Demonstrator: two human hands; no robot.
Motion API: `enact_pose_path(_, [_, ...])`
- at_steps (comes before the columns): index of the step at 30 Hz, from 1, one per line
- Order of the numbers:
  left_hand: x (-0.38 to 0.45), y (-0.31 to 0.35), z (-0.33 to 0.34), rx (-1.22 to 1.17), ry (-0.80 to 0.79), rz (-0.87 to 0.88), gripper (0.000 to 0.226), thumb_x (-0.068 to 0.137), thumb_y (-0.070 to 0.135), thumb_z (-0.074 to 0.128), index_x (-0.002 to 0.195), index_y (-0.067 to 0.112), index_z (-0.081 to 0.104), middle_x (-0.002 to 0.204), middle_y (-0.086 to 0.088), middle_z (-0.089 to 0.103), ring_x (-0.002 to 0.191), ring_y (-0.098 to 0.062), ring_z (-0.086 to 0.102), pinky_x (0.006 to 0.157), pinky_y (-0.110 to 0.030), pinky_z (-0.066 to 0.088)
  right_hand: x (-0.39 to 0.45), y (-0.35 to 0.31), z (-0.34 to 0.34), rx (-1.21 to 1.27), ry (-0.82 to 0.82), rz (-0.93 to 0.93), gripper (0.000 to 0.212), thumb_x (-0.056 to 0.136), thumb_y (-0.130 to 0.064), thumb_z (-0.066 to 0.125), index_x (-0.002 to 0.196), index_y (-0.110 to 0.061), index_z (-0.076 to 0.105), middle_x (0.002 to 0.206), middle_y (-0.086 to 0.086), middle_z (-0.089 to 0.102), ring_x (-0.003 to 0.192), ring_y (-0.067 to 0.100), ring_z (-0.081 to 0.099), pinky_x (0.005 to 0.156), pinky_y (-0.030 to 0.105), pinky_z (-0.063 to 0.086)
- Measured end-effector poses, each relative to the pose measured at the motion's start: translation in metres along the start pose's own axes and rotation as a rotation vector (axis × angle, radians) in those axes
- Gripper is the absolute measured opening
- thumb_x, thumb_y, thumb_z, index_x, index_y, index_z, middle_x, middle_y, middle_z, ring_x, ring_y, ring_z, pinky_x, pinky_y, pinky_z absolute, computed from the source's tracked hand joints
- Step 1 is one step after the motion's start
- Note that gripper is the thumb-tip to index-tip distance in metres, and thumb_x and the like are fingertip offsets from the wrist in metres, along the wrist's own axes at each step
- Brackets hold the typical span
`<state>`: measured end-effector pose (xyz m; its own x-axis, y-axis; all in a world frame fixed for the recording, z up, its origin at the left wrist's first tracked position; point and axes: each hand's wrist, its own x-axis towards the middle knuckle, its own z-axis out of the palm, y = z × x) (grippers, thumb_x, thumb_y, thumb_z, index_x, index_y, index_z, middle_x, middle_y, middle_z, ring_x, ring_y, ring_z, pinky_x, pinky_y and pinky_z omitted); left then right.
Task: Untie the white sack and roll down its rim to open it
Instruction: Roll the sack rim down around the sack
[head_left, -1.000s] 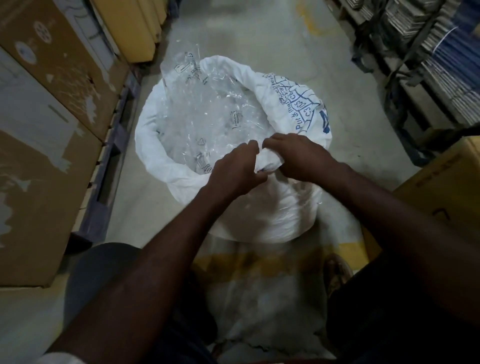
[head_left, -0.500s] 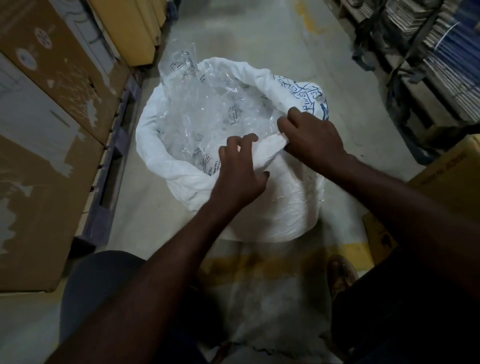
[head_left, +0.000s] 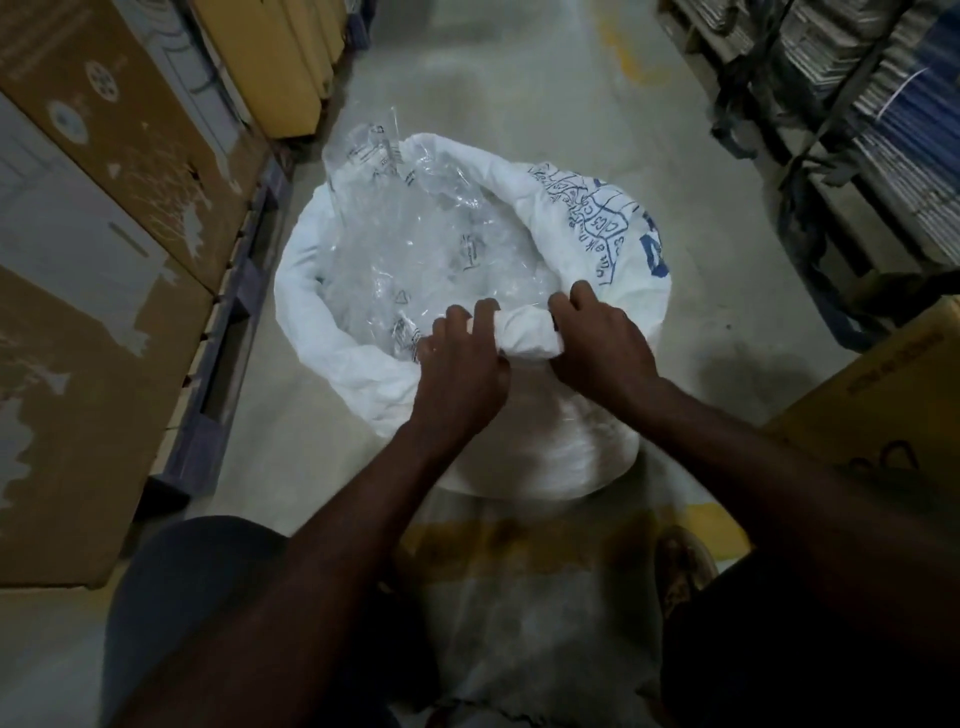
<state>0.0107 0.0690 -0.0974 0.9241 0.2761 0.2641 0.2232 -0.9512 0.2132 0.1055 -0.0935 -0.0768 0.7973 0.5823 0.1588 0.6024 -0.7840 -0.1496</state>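
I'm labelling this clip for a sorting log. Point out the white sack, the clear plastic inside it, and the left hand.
white sack (head_left: 587, 457): head view, on its bare outer wall below the hands.
clear plastic (head_left: 415, 244): head view, on the crumpled film inside the mouth.
left hand (head_left: 462, 374): head view, on its back.

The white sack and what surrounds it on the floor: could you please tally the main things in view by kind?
White woven sack with blue print: 1
Clear plastic liner inside it: 1
Bare hands gripping the rolled rim, left hand and right hand: 2
Brown cardboard boxes at the left, and: 2
Yellow cardboard box at the right: 1
Total: 7
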Motion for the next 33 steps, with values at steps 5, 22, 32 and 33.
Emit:
enact_pose_path(5, [0.018,0.016,-0.019,-0.162,-0.080,0.053,0.050,0.103,0.071,0.043,0.106,0.026,0.065,0.121,0.001,0.060,0.125,-0.026,0.056,0.110,-0.047,0.035,0.021,0.016,-0.050,0.161,-0.333,-0.070,0.034,0.080,-0.033,0.075,0.109,-0.020,0.065,0.113,0.003,0.062,0.098,0.030,0.065,0.079,0.034,0.049])
enact_pose_path(22, [0.041,0.060,-0.004,-0.455,-0.574,-0.022,0.064,0.082,0.022,0.088,0.141,0.015,0.062,0.120,-0.010,0.074,0.114,-0.029,0.071,0.082,-0.032,0.052,0.169,0.014,-0.021,-0.059,-0.143,-0.143,0.068,0.085,-0.007,0.067,0.145,-0.037,0.058,0.176,0.000,0.006,0.149,0.053,0.030,0.109,0.060,0.046])
enact_pose_path(32, [0.051,0.052,0.005,-0.163,-0.073,0.175,0.042,0.084,0.020,0.069,0.119,0.042,0.062,0.091,0.000,0.075,0.088,-0.034,0.072,0.067,-0.036,0.044,0.129,0.142,-0.046,-0.340,0.066,0.084,0.034,0.094,-0.021,0.057,0.126,-0.013,0.065,0.127,0.012,0.060,0.104,0.049,0.060,0.074,0.045,0.052])
enact_pose_path(33, [0.053,0.051,0.004,-0.129,-0.041,0.235,0.045,0.081,0.020,0.070,0.121,0.042,0.065,0.092,-0.001,0.076,0.088,-0.035,0.073,0.066,-0.036,0.045,0.120,0.159,-0.047,-0.320,0.021,0.130,0.036,0.088,-0.016,0.063,0.124,-0.011,0.066,0.126,0.014,0.060,0.100,0.049,0.063,0.077,0.045,0.055])
